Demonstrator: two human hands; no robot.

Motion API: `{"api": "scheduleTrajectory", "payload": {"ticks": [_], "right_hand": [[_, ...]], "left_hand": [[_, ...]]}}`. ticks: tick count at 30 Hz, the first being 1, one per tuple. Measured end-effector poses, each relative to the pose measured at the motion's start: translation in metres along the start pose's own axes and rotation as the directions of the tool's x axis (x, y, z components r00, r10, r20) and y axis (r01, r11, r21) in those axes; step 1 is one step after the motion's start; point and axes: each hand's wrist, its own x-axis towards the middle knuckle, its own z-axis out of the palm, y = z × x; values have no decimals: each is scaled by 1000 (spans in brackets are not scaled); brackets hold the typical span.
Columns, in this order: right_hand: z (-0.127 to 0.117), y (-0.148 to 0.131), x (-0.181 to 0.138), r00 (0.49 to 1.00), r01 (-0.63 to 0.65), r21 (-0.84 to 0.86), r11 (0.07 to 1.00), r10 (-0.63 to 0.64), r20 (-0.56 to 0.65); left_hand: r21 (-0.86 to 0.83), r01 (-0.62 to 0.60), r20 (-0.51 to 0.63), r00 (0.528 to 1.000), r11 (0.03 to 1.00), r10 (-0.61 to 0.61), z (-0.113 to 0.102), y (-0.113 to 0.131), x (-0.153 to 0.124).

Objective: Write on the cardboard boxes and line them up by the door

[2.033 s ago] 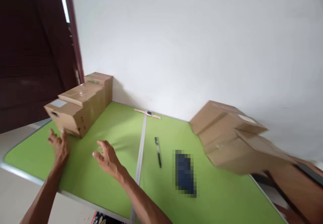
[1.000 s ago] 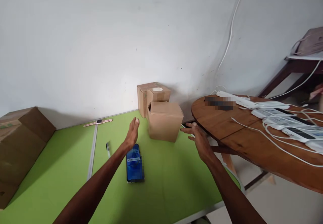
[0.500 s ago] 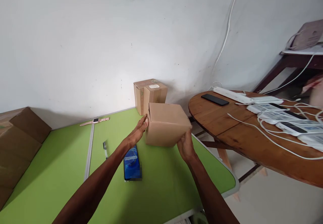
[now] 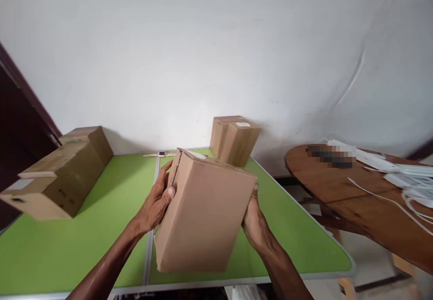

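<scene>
Between my two hands is a brown cardboard box (image 4: 209, 214), tilted, over the green table (image 4: 111, 232). My left hand (image 4: 157, 200) presses its left side, the thumb beside a dark perforated line along the edge. On the right side, my right hand (image 4: 255, 221) grips the box, its fingers partly hidden behind it. Beyond the box, two cardboard boxes (image 4: 237, 144) stand against the wall. A pink-strapped watch (image 4: 160, 154) lies at the table's back edge. The phone and pen seen earlier are out of sight.
More cardboard boxes (image 4: 71, 169) sit at the table's left. To the right stands a round wooden table (image 4: 324, 191) holding white power strips (image 4: 372, 158) and cables. A metal seam (image 4: 149, 250) crosses the green table.
The held box has come nearer and turned, so a large plain face shows. Both hands moved with it. My view has swung left, bringing more of the left-hand boxes in.
</scene>
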Motion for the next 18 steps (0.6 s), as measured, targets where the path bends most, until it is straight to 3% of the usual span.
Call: {"api": "scheduleTrajectory", "payload": {"ticks": [2, 4, 8, 11, 15, 18], "right_hand": [[26, 0, -12, 989, 12, -76, 997, -1, 150], [50, 1, -24, 954, 52, -121, 991, -14, 300], [83, 10, -45, 887, 79, -146, 986, -3, 461], [95, 21, -59, 882, 29, -222, 975, 79, 464], [100, 35, -73, 935, -63, -343, 937, 176, 310], [91, 46, -71, 952, -122, -365, 923, 213, 221]], "left_hand": [[-115, 197, -164, 963, 973, -215, -16, -9, -26], [-298, 314, -251, 885, 901, -392, -31, -18, -48], [-610, 362, -193, 795, 705, -575, -53, -27, -80], [-706, 323, -203, 761, 631, -616, -62, -31, -92], [-761, 317, -222, 692, 566, -687, -61, -34, -99], [-718, 315, -255, 711, 621, -656, -56, -29, -105]]}}
